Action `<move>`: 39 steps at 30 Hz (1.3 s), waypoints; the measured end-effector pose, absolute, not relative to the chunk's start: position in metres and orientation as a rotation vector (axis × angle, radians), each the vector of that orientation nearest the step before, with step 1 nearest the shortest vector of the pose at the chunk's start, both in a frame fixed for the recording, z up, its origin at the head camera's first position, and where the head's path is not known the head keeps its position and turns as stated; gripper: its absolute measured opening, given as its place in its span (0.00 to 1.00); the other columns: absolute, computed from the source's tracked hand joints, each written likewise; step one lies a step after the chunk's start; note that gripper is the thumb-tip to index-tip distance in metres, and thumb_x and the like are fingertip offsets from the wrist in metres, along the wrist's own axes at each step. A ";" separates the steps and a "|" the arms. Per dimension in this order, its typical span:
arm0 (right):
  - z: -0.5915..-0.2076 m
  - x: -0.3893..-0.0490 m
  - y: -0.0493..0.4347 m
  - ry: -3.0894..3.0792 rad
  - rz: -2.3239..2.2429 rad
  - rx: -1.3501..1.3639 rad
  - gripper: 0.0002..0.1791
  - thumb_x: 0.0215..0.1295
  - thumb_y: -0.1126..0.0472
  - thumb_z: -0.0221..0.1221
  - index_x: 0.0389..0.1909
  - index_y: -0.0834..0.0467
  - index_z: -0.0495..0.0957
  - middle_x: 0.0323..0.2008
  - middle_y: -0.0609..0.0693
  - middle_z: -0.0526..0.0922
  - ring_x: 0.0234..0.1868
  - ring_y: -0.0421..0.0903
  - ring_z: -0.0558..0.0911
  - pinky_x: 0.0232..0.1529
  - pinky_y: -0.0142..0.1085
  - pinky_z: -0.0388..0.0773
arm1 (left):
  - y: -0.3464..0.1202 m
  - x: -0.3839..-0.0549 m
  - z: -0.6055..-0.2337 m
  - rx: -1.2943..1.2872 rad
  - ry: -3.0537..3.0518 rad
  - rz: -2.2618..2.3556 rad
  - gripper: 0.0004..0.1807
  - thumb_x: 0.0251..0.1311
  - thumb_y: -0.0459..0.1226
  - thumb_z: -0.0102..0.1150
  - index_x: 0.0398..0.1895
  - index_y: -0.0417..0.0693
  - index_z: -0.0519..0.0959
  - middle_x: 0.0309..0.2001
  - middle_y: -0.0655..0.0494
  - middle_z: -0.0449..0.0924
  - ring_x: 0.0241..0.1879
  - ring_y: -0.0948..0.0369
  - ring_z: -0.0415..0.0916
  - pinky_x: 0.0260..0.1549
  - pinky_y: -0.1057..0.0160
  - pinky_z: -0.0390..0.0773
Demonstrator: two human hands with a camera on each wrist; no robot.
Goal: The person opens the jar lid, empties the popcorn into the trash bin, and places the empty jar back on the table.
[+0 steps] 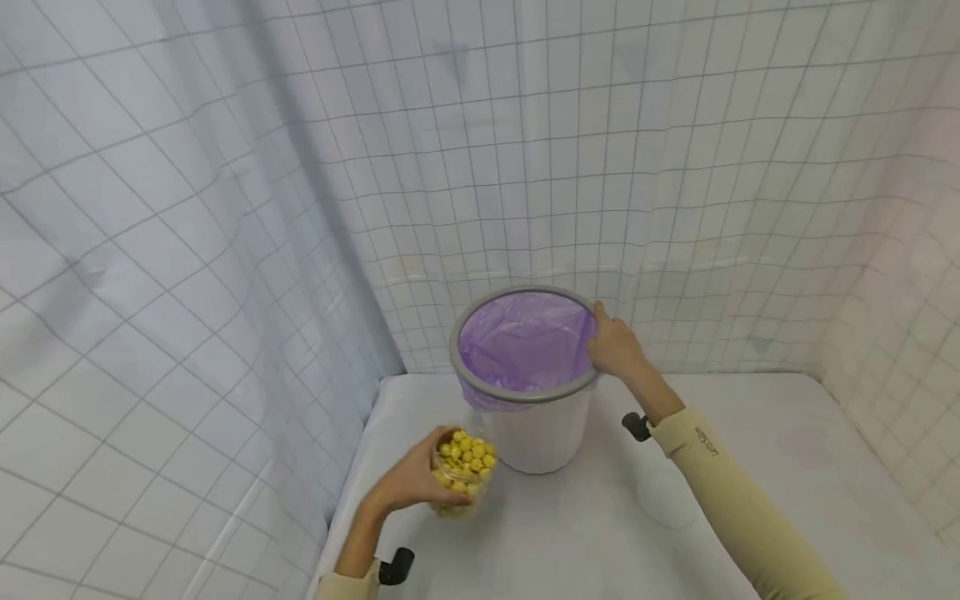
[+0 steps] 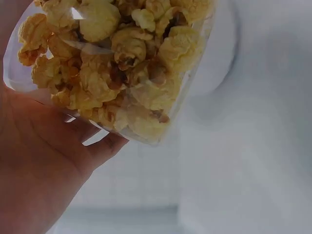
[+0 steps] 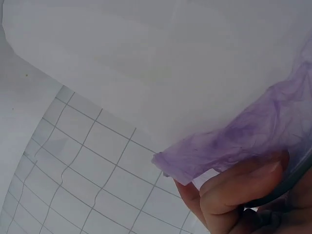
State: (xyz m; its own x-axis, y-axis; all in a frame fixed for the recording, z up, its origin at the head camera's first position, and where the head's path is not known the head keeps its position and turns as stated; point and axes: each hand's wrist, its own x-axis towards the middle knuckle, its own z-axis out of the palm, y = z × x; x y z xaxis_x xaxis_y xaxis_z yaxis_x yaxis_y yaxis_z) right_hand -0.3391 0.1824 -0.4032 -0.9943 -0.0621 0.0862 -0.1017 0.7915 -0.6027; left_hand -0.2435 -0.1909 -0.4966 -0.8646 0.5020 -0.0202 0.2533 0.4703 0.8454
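My left hand [image 1: 412, 475] grips a clear jar of yellow popcorn [image 1: 467, 457], its mouth facing up toward the head camera. In the left wrist view the popcorn [image 2: 122, 63] shows through the clear wall, with the left hand [image 2: 44, 161] around the jar. The jar is just in front and to the left of a white trash can [image 1: 543, 437] with a grey rim. A purple trash bag [image 1: 525, 337] lines the can and folds over that rim. My right hand [image 1: 618, 343] holds the rim at the right; in the right wrist view its fingers [image 3: 239, 192] curl over rim and bag.
On the white table [image 1: 750, 467] a faint clear round lid [image 1: 666, 498] lies right of the can. White curtains with a grid pattern [image 1: 510, 150] hang behind the table and along both sides.
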 end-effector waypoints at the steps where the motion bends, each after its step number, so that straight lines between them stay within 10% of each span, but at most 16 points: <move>1: -0.403 -0.339 0.182 -2.911 0.991 0.135 0.43 0.66 0.66 0.46 0.81 0.70 0.42 0.63 0.79 0.72 0.60 0.69 0.75 0.60 0.62 0.77 | -0.203 -0.247 -0.485 0.627 2.480 1.362 0.55 0.43 0.44 0.85 0.75 0.47 0.63 0.66 0.45 0.74 0.64 0.51 0.74 0.66 0.47 0.74; 15: -0.407 -0.341 0.184 -2.851 1.074 0.137 0.44 0.63 0.68 0.46 0.81 0.70 0.44 0.55 0.78 0.78 0.34 0.57 0.81 0.31 0.42 0.82 | -0.219 -0.331 -0.345 0.540 2.904 1.482 0.61 0.49 0.38 0.82 0.81 0.43 0.49 0.75 0.36 0.60 0.74 0.40 0.62 0.74 0.35 0.64; 39: -0.412 -0.340 0.184 -2.815 1.073 0.146 0.45 0.60 0.69 0.47 0.80 0.71 0.46 0.50 0.77 0.79 0.21 0.47 0.74 0.20 0.33 0.77 | -0.130 -0.377 -0.323 1.098 3.342 0.039 0.54 0.44 0.43 0.84 0.76 0.51 0.64 0.71 0.41 0.69 0.73 0.43 0.64 0.79 0.41 0.56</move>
